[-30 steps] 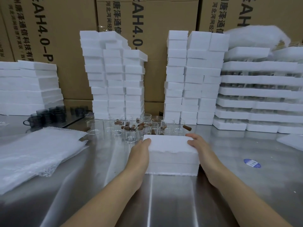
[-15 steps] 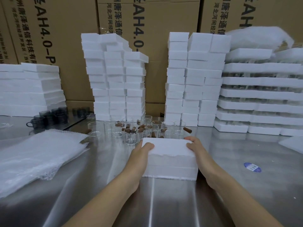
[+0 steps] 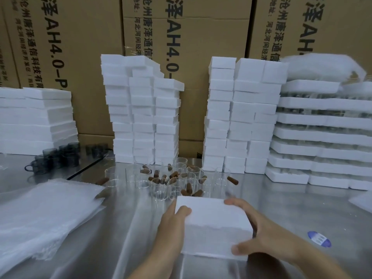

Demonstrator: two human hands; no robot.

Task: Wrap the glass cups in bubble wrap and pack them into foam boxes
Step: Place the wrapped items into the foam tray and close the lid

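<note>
Gripping the white foam box [image 3: 211,222] from both sides, the person holds it at about 6 o'clock in the view, low over the steel table [image 3: 130,248]. The left hand [image 3: 173,224] clasps the box's 9 o'clock side, with the thumb curled over the top edge and the fingers hidden behind the wall. The right hand [image 3: 267,236] clamps the 3 o'clock side, one finger lying along the far top corner and the thumb pressing the near front face. The box sits skewed (whether its underside touches the table I cannot tell).

Just beyond the box, at its 12 o'clock, stands a cluster of clear glass cups [image 3: 161,182] with brown stoppers [image 3: 233,180] scattered among them. A pile of bubble wrap [image 3: 46,214] lies at 9 o'clock, well apart from the box. Dark cups [image 3: 58,158] huddle at 10 o'clock. Two tall stacks of foam boxes rise behind the cups, one at 11 o'clock [image 3: 141,117] and one at 1 o'clock [image 3: 237,117]. Layered foam trays [image 3: 322,137] fill 2 o'clock, a blue sticker [image 3: 319,239] lies on the table at 3 o'clock, and cardboard cartons [image 3: 80,47] wall off the back
</note>
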